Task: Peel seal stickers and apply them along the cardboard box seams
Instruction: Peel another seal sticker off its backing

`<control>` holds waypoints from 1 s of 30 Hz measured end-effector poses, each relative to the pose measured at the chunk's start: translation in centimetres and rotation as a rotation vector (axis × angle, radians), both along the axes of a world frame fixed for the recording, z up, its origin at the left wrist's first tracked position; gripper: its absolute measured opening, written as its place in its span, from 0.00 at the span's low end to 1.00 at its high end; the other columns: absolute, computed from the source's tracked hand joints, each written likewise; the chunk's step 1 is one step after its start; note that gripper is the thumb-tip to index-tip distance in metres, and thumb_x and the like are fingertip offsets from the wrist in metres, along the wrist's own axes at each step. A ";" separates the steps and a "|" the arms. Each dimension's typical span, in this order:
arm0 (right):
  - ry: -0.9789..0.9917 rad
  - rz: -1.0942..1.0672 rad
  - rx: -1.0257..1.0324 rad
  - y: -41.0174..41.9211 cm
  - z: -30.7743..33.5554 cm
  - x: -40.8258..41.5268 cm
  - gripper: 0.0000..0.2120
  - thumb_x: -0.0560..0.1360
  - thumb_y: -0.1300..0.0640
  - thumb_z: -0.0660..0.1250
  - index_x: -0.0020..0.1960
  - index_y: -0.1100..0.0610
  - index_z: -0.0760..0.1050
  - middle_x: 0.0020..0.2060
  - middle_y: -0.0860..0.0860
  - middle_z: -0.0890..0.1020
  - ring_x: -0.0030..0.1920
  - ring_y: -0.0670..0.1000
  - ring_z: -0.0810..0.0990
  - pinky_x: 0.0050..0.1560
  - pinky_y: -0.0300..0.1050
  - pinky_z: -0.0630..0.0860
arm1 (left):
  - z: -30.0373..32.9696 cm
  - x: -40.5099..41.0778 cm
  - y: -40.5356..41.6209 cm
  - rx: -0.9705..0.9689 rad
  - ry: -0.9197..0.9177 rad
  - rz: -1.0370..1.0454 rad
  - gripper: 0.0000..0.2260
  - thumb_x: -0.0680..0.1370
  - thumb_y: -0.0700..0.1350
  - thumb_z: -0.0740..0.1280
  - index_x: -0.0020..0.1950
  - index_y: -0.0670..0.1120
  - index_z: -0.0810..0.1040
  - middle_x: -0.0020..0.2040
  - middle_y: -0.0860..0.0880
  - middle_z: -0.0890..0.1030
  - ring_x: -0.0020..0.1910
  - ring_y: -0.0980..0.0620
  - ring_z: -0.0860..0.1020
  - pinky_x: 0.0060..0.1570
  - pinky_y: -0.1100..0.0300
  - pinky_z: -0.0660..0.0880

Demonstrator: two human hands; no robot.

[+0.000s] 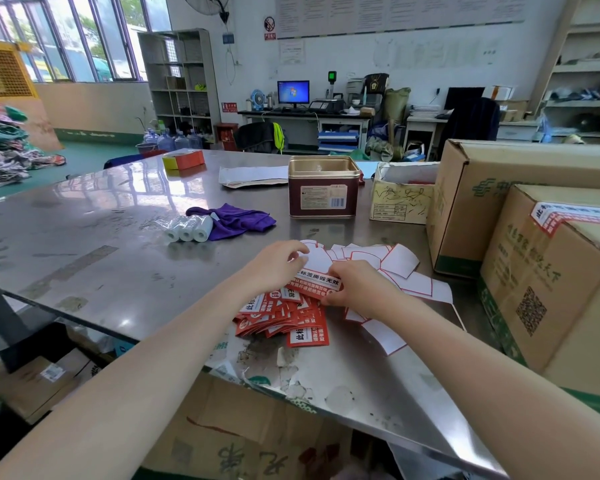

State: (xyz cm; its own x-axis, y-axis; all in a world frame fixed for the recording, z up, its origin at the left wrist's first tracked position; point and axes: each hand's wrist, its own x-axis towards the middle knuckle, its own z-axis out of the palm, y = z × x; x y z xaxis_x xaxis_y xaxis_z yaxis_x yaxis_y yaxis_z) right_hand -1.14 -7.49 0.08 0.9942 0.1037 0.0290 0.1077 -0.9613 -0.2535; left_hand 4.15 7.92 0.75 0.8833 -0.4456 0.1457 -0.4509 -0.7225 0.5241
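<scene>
A red and white seal sticker (321, 285) is held just above the steel table between both hands. My left hand (277, 266) pinches its white backing at the upper left corner. My right hand (355, 284) grips the sticker's right end with curled fingers. Under them lies a loose pile of red stickers (284, 318). Behind and to the right spreads a heap of used white backing sheets (400, 263). A cardboard box (548, 296) stands at the right, with a seal sticker (568, 216) stuck over its top corner seam.
A larger cardboard box (471, 188) stands behind the near one. A gold and maroon tin (323, 187), a small open carton (402, 195), a purple cloth (234, 220) and three white paper rolls (187, 230) lie on the steel table (84, 237). More cartons sit below the table edge.
</scene>
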 end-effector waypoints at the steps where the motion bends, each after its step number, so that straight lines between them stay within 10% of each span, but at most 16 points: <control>1: 0.001 0.001 0.011 -0.1 0.1 -0.2 0.21 0.73 0.47 0.68 0.61 0.58 0.73 0.56 0.54 0.79 0.52 0.52 0.77 0.43 0.39 0.71 | 0.0 -0.1 0.0 -0.013 0.017 0.008 0.15 0.82 0.46 0.56 0.68 0.46 0.71 0.67 0.45 0.73 0.64 0.48 0.72 0.60 0.58 0.68; 10: -0.024 0.002 0.223 -0.9 0.3 -1.6 0.20 0.73 0.47 0.68 0.59 0.58 0.78 0.53 0.54 0.81 0.49 0.51 0.79 0.46 0.45 0.77 | 0.1 0.0 0.3 -0.020 0.126 0.127 0.15 0.82 0.48 0.53 0.63 0.44 0.74 0.62 0.44 0.77 0.57 0.49 0.76 0.55 0.57 0.70; 16: -0.061 -0.076 0.563 -1.7 -0.2 -2.4 0.14 0.73 0.48 0.69 0.53 0.55 0.80 0.47 0.50 0.83 0.46 0.49 0.80 0.42 0.42 0.76 | 0.8 -1.3 0.2 -0.785 0.639 0.176 0.21 0.76 0.53 0.66 0.60 0.37 0.72 0.44 0.43 0.84 0.43 0.50 0.82 0.41 0.61 0.80; 21: -0.022 -0.135 0.844 -2.3 -0.5 -2.9 0.07 0.72 0.50 0.70 0.46 0.52 0.78 0.44 0.51 0.84 0.47 0.50 0.81 0.52 0.50 0.78 | 0.9 -2.8 -0.5 -0.996 0.708 0.008 0.19 0.74 0.41 0.70 0.61 0.38 0.66 0.49 0.38 0.83 0.45 0.46 0.83 0.42 0.58 0.81; 30: 0.043 -0.100 0.883 -2.5 -0.3 -3.9 0.12 0.70 0.48 0.72 0.47 0.54 0.77 0.41 0.47 0.83 0.43 0.46 0.80 0.49 0.43 0.77 | -0.6 -3.5 -1.6 -0.846 0.703 -0.151 0.03 0.76 0.36 0.66 0.48 0.37 0.77 0.43 0.42 0.80 0.40 0.51 0.82 0.43 0.60 0.81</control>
State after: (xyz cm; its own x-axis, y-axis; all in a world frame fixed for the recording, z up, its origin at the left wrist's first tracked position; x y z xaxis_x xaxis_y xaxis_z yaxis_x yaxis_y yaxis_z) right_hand -5.03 -9.98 -0.24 0.9995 -0.0261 0.0198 0.0071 -0.4175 -0.9086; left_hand 0.62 6.28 0.13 0.8339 -0.5488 -0.0586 0.0876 0.0268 0.9958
